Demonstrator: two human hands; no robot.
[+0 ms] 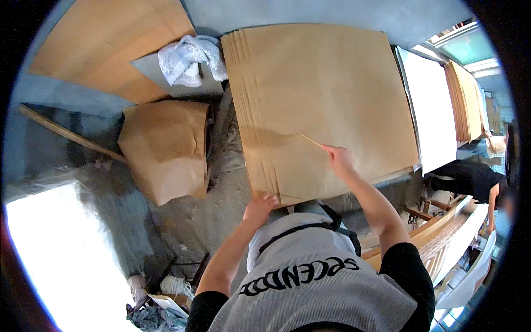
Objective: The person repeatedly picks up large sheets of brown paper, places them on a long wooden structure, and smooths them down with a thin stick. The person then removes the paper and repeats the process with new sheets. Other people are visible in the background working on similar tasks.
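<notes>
A large stack of brown paper sheets (326,88) lies in front of me, its left edges fanned out in narrow steps. My right hand (341,160) is closed on a thin pale stick (310,140), held over the middle of the top sheet and pointing up and left. Whether the stick's tip touches the paper, I cannot tell. At the near left corner of the stack, my left hand (261,210) rests its fingers on the stepped edges; the thumb is hard to make out.
Left of the stack stands a brown paper-covered bundle (163,149), with a long wooden strip (72,133) beside it. A white cloth (191,58) lies at the far left corner. White sheets (428,105) adjoin the right side. Another person (470,180) bends at far right, near a wooden frame (426,238).
</notes>
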